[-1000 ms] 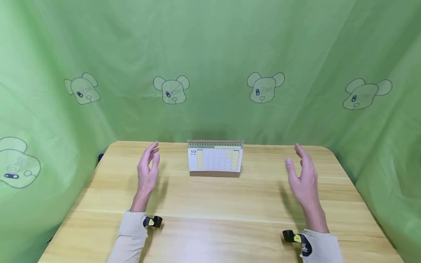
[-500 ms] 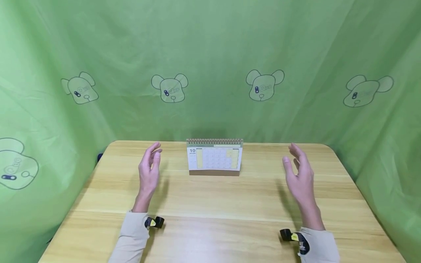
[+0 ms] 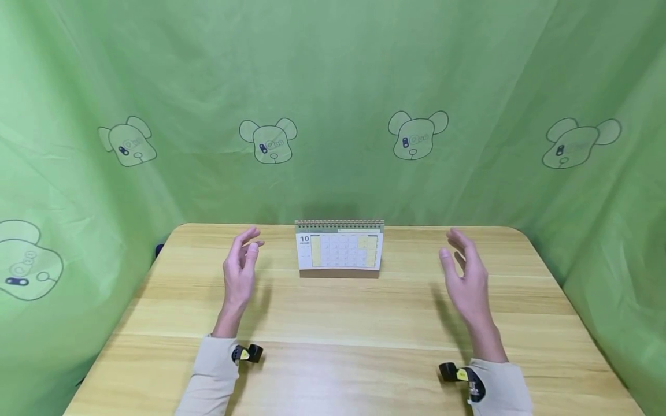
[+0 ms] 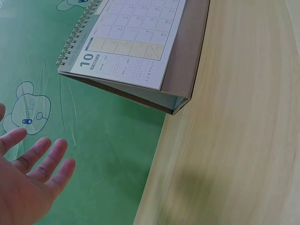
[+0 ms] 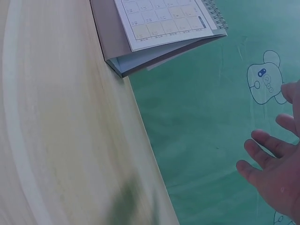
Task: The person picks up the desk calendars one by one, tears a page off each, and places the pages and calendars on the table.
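A spiral-bound desk calendar [image 3: 339,249] stands like a tent near the table's far edge, its page marked 10 facing me. To its left, my left hand [image 3: 240,271] is held above the table with relaxed fingers, touching nothing. On the other side, my right hand [image 3: 466,280] hovers in the same way, palm turned inward and apart from the calendar. In the left wrist view the calendar [image 4: 131,42] shows its open side end, with the spread left hand [image 4: 33,183] below. The right wrist view has the calendar's opposite end [image 5: 154,28] and the right hand [image 5: 276,164].
The wooden table [image 3: 333,323] has rounded far corners. A green curtain [image 3: 338,75] printed with bear heads hangs behind it and along both sides. Small black wrist cameras sit on the left cuff [image 3: 213,361] and right cuff [image 3: 502,384].
Both hands have drifted slightly inward, toward the calendar, the right one a little more. The calendar stays in its place on the table.
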`<state>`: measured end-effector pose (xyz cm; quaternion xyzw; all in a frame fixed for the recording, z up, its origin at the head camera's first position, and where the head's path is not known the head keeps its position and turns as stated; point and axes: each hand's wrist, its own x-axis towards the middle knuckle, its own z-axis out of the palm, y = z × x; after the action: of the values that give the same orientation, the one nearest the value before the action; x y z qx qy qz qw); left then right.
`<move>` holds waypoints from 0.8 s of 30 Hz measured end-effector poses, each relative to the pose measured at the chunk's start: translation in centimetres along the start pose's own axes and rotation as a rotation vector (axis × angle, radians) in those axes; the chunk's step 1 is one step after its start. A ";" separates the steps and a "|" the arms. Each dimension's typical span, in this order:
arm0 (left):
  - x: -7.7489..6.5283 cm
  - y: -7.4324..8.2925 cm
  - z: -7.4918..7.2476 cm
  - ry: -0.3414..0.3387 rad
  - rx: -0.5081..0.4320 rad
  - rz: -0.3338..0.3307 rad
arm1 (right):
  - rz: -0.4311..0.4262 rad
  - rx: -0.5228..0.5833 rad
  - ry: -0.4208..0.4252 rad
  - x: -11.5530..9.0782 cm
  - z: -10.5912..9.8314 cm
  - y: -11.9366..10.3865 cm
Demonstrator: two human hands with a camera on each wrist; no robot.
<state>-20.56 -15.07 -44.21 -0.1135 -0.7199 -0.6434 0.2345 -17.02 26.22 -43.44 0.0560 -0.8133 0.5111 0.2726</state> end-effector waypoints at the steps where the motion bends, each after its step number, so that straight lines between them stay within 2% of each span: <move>1: 0.0 0.0 0.0 -0.003 0.002 0.001 | 0.000 0.008 -0.002 0.0 0.1 0.0; 10: -0.1 -0.1 0.4 -0.016 0.010 0.003 | -0.005 0.048 -0.022 -0.2 1.0 -0.1; 24: -0.3 -0.6 0.9 -0.030 0.014 -0.020 | -0.035 0.045 -0.017 -0.4 1.7 0.1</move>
<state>-20.71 -14.24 -44.91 -0.1142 -0.7288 -0.6390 0.2180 -17.40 24.75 -44.26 0.0805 -0.8026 0.5241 0.2732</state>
